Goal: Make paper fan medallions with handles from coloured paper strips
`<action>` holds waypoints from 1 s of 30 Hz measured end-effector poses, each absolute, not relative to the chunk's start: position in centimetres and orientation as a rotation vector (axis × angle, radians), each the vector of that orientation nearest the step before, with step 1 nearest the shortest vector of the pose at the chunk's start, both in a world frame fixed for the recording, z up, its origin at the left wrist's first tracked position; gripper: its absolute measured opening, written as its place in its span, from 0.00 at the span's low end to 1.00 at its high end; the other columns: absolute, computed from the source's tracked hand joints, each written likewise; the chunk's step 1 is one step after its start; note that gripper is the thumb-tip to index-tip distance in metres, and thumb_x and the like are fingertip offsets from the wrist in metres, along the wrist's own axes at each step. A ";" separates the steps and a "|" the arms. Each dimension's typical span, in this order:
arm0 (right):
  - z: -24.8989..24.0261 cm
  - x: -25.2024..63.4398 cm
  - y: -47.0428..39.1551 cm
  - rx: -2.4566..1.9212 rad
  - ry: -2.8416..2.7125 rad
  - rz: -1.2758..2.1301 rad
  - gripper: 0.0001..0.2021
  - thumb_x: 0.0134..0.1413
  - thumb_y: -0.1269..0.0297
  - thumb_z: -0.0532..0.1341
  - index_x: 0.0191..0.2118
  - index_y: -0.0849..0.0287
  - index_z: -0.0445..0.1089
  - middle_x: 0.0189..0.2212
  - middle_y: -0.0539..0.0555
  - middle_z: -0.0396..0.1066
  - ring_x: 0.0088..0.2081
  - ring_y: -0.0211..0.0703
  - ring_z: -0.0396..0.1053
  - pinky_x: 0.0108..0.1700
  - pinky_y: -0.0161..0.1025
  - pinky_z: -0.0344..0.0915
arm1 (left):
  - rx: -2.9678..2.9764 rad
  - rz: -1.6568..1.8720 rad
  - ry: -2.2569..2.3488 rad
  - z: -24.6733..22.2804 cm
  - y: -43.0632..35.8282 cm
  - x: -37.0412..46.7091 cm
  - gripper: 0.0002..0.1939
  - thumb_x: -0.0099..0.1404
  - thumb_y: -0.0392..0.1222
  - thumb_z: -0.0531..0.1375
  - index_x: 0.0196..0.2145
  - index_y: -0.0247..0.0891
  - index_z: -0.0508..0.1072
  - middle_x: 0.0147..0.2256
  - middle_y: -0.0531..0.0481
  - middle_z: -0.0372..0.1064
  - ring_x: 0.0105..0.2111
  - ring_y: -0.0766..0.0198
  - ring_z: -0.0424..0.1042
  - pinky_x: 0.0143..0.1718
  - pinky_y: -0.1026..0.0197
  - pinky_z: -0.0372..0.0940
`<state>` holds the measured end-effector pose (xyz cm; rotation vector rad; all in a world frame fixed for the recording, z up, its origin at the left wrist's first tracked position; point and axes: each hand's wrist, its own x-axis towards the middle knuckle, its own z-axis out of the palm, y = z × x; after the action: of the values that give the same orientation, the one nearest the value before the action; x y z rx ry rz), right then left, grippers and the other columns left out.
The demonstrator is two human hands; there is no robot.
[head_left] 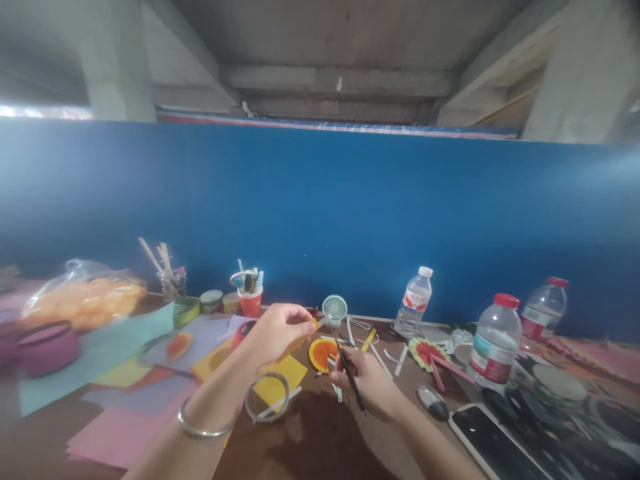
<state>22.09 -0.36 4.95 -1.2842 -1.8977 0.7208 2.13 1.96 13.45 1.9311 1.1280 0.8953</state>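
Note:
My left hand (286, 327) is raised over the table, its fingers closed on a piece of yellow paper (303, 339). A pale strip (323, 323) sticks out past the fingertips. Lower and to the right, my right hand (369, 375) grips a slim, dark pen-like tool (352, 379), whose exact kind I cannot make out. Just left of those fingers lies a pleated orange paper rosette (320, 353), partly hidden by the hand. A yellow paper sheet (293, 373) rests below my left wrist, with a roll of tape (267, 398) at its near edge.
Coloured paper sheets (115, 427) spread across the left side. A small fan (335, 309), a red cup of tools (251, 303) and a water bottle (415, 303) stand along the back. A phone (495, 440), a larger bottle (496, 343) and a pink-and-green rosette (429, 353) occupy the right.

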 end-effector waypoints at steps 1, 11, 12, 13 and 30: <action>5.3 21.9 -0.8 -1.287 -1.908 0.751 0.10 0.44 0.58 0.60 0.25 0.59 0.63 0.19 0.45 0.60 0.23 0.35 0.57 0.24 0.30 0.50 | 1.925 0.881 1.119 13.6 1.7 2.3 0.12 0.54 0.48 0.56 0.28 0.36 0.70 0.25 0.49 0.71 0.26 0.64 0.68 0.28 0.63 0.60; 6.0 21.1 -1.9 -1.208 -1.907 0.946 0.16 0.46 0.53 0.58 0.22 0.61 0.62 0.16 0.44 0.53 0.20 0.32 0.50 0.21 0.30 0.44 | 1.783 0.728 1.037 13.8 0.5 3.1 0.09 0.54 0.45 0.56 0.27 0.35 0.68 0.21 0.52 0.68 0.23 0.65 0.69 0.25 0.65 0.60; 5.9 21.1 -1.9 -1.203 -1.905 0.957 0.16 0.47 0.52 0.58 0.22 0.61 0.62 0.16 0.45 0.54 0.20 0.32 0.50 0.21 0.30 0.44 | 1.776 0.728 1.027 13.7 0.6 3.0 0.09 0.54 0.44 0.56 0.27 0.35 0.68 0.22 0.52 0.68 0.23 0.65 0.69 0.25 0.64 0.60; 5.9 21.1 -1.9 -1.200 -1.902 0.968 0.17 0.47 0.51 0.57 0.22 0.61 0.62 0.16 0.45 0.54 0.19 0.32 0.50 0.20 0.30 0.43 | 1.771 0.731 1.017 13.6 0.7 3.0 0.08 0.54 0.44 0.56 0.27 0.35 0.68 0.23 0.52 0.68 0.23 0.65 0.69 0.24 0.65 0.60; 6.2 21.1 -2.2 -1.195 -1.894 1.027 0.19 0.47 0.47 0.56 0.22 0.61 0.62 0.14 0.45 0.55 0.18 0.32 0.51 0.19 0.31 0.42 | 1.776 0.723 1.025 13.2 1.0 2.9 0.06 0.53 0.40 0.55 0.26 0.34 0.68 0.23 0.50 0.68 0.21 0.67 0.69 0.23 0.65 0.60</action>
<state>21.14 -2.22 6.21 -1.1954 -1.8937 1.0266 2.93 1.04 13.19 1.7759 1.0247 0.7228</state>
